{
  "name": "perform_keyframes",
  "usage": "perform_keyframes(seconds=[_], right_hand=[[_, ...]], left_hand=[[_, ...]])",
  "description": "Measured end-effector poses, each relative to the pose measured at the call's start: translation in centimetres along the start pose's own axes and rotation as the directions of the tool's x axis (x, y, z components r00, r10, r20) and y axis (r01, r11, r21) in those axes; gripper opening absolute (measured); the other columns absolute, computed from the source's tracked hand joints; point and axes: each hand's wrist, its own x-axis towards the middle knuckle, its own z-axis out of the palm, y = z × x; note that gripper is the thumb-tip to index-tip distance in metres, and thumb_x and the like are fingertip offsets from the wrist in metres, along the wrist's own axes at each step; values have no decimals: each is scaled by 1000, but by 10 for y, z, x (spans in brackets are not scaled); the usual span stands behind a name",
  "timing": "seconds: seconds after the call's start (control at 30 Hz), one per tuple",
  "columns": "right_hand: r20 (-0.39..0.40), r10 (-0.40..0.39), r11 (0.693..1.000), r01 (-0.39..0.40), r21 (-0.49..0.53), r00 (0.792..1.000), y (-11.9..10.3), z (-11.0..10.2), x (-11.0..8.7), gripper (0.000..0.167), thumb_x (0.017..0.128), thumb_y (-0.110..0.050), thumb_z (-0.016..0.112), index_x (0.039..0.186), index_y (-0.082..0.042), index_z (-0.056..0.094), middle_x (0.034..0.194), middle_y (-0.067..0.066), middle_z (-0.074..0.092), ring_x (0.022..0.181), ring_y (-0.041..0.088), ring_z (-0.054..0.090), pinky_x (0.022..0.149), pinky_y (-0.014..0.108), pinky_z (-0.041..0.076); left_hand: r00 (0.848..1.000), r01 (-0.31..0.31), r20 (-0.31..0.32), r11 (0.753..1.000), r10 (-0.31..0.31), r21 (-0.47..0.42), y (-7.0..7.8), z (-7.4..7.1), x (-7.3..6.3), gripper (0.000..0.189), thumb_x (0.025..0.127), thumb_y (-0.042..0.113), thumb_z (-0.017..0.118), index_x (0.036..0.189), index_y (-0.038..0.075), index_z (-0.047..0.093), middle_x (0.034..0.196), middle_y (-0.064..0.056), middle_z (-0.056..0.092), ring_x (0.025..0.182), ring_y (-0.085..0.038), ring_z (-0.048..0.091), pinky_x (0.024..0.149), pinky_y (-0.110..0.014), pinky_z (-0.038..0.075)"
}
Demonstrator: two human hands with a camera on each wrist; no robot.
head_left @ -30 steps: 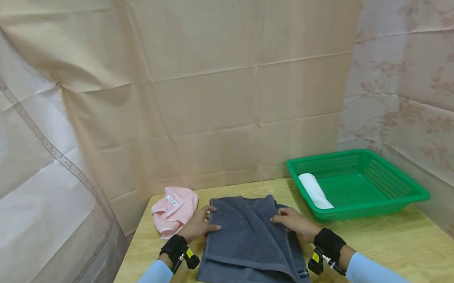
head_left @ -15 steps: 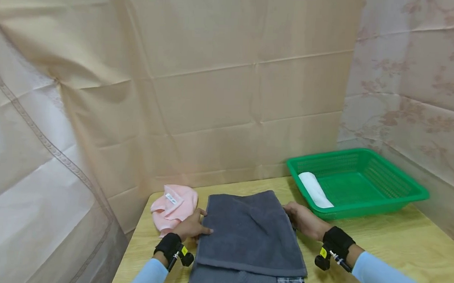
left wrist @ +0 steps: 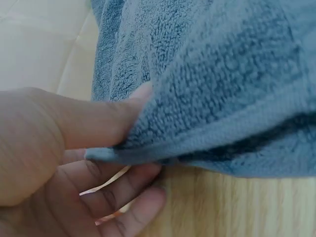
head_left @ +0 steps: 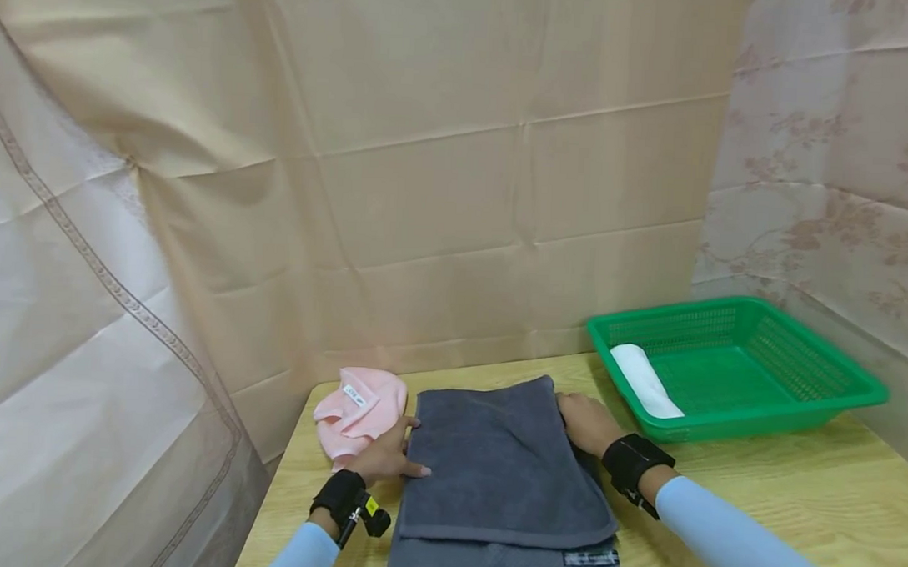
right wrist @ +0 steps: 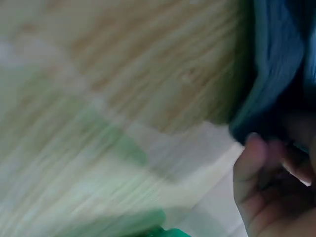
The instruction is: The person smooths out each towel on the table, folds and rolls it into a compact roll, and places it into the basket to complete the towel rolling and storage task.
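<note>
A dark grey towel (head_left: 500, 460), folded over in layers, lies on the table with a patterned label strip (head_left: 590, 559) near its front right. At its left edge my left hand (head_left: 385, 455) pinches the cloth. The left wrist view has the thumb over the towel's hem (left wrist: 217, 136) and the other fingers below it. My right hand (head_left: 588, 423) grips the far right edge, its fingertips partly hidden by the cloth. Close up in the right wrist view, curled fingers (right wrist: 254, 163) meet the dark towel edge (right wrist: 269, 84).
A crumpled pink cloth (head_left: 370, 406) with a white tag sits beside my left hand. At the back right stands a green plastic basket (head_left: 735, 414) with a rolled white cloth (head_left: 646, 380) inside. Beige fabric (head_left: 442, 191) hangs behind the wooden table (head_left: 747, 494).
The towel's upper layer, creased diagonally a second ago, now lies flatter and wider to the right. My right hand moved out along the right edge, then turned over there. The left hand stayed at the left edge.
</note>
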Motion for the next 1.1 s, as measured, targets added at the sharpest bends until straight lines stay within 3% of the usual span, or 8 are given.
perform_keyframes(seconds=[0.2, 0.33, 0.43, 0.57, 0.67, 0.87, 0.93, 1.1], right_hand=[[-49, 171, 981, -166, 97, 984, 1, -1, 4, 9, 94, -1, 69, 88, -2, 62, 75, 9, 61, 63, 24, 60, 56, 38, 49], [-116, 205, 978, -199, 61, 972, -2, -3, -2, 7, 93, -1, 66, 90, -2, 59, 78, 13, 57, 61, 27, 58, 53, 41, 49], [-45, 274, 952, -264, 157, 961, -10, -8, -11, 16, 101, -14, 60, 88, -5, 60, 75, 10, 56, 59, 25, 55, 53, 40, 46], [214, 339, 846, -397, 356, 916, -26, -20, -28, 45, 103, -43, 61, 71, -12, 56, 61, 1, 50, 50, 17, 49, 49, 32, 40], [376, 317, 733, -477, 486, 871, -33, -31, -41, 45, 98, -39, 70, 67, -12, 51, 60, 0, 47, 50, 15, 48, 47, 30, 44], [570, 226, 387, -610, 692, 790, -38, -56, -55, 36, 102, -35, 65, 102, -2, 50, 83, 8, 59, 70, 21, 60, 61, 36, 54], [605, 216, 363, -638, 679, 766, -39, -60, -61, 44, 97, -35, 71, 112, -3, 46, 83, 6, 57, 70, 20, 57, 60, 33, 48], [646, 169, 404, -650, 644, 745, -35, -60, -82, 68, 88, -20, 81, 136, 0, 38, 74, 3, 46, 62, 17, 42, 59, 30, 33]], left_hand=[[998, -61, -11, 992, 63, 111, -7, -4, 1, 73, 78, -3, 88, 137, -4, 45, 117, -23, 59, 97, -30, 60, 74, -37, 53], [989, -110, -60, 954, 132, 277, -4, -3, 1, 60, 74, 8, 93, 119, 0, 53, 92, -8, 57, 81, -21, 52, 70, -34, 45], [983, -149, -51, 930, 176, 335, 2, -2, 0, 48, 75, 15, 94, 101, 3, 56, 77, 1, 49, 70, -14, 47, 63, -30, 41], [978, -206, 94, 921, 185, 332, 9, -5, -3, 42, 76, 29, 94, 88, 8, 59, 71, 6, 47, 62, -7, 43, 57, -24, 37], [951, -251, 258, 908, 168, 335, 12, -4, -5, 46, 71, 34, 96, 88, 11, 62, 78, 3, 52, 68, -8, 47, 61, -23, 38], [876, -277, 474, 896, 88, 346, 15, 1, -13, 58, 64, 24, 101, 103, 17, 58, 102, -5, 43, 93, -16, 42, 79, -25, 40], [861, -287, 503, 890, 78, 354, 14, 1, -16, 61, 64, 22, 101, 105, 19, 57, 103, -6, 39, 95, -16, 39, 82, -25, 40], [842, -347, 526, 868, 121, 356, 11, 1, -17, 54, 65, 19, 100, 103, 21, 63, 103, -3, 38, 94, -10, 34, 83, -23, 37]])
